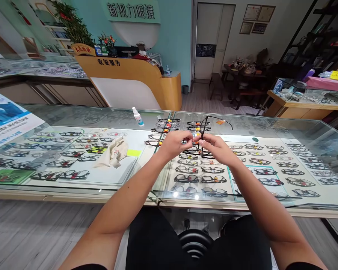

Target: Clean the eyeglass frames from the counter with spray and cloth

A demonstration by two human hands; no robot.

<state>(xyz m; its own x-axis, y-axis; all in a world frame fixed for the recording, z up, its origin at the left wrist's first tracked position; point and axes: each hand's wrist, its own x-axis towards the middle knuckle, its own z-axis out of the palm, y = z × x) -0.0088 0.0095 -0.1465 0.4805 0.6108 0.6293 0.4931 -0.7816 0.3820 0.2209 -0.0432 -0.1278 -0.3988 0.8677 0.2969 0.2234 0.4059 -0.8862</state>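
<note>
Above the glass counter, my right hand (pixel 216 149) grips a pair of black-framed eyeglasses (pixel 204 125) between thumb and fingers. One temple of the glasses sticks up and out to the right. My left hand (pixel 174 145) is closed in a pinch just left of the frame, its fingertips close to those of my right hand. Whatever lies in that pinch is too small to make out. Behind both hands, several dark eyeglasses (pixel 169 120) rest on the counter top in two rows.
A beige cloth (pixel 112 153) lies crumpled on a pale tray (pixel 121 173) at left. Farther back stands a white spray bottle (pixel 138 117). Many eyeglasses (pixel 214 170) fill the glass display counter (pixel 101 189). Across the floor is a wooden cashier desk (pixel 169 92).
</note>
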